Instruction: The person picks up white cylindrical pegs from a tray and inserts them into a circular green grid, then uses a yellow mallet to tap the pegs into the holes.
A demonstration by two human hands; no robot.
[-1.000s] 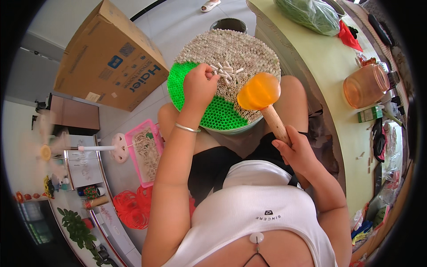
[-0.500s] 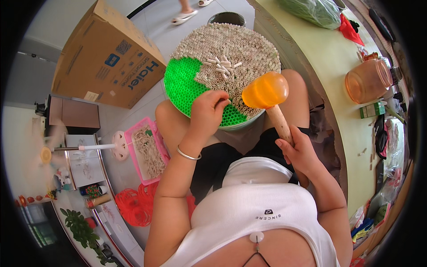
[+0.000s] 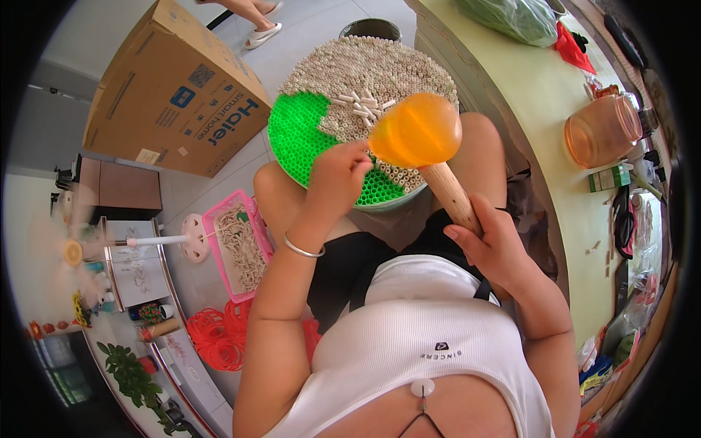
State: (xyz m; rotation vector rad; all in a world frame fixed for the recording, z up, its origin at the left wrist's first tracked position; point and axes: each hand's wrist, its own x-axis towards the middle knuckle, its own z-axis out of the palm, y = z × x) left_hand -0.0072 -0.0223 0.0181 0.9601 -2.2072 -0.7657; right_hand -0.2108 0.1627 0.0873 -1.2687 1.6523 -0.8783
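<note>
A round green honeycomb tray (image 3: 299,135) rests by my knees, most of its cells filled with short pale tubes (image 3: 380,62). Several loose tubes (image 3: 365,104) lie on top of the filled part. My right hand (image 3: 488,237) is wrapped round the wooden handle of a mallet (image 3: 420,131) with a translucent orange head. The mallet head is over the tray's right part and hides some of it. Close to the head's left side, my left hand (image 3: 337,175) is pinched above the green cells near the filled edge. What its fingertips hold, if anything, is hidden.
A pink basket (image 3: 237,244) of pale tubes stands at the left, beside red cord coils (image 3: 215,336). Beyond it are a small fan and a large cardboard box (image 3: 175,95). A long table (image 3: 511,87) runs along the right. Another person's feet (image 3: 263,35) show at the far side.
The mallet head has moved up and left, to beside my left hand. My left hand has shifted slightly left. The other person's feet have moved left.
</note>
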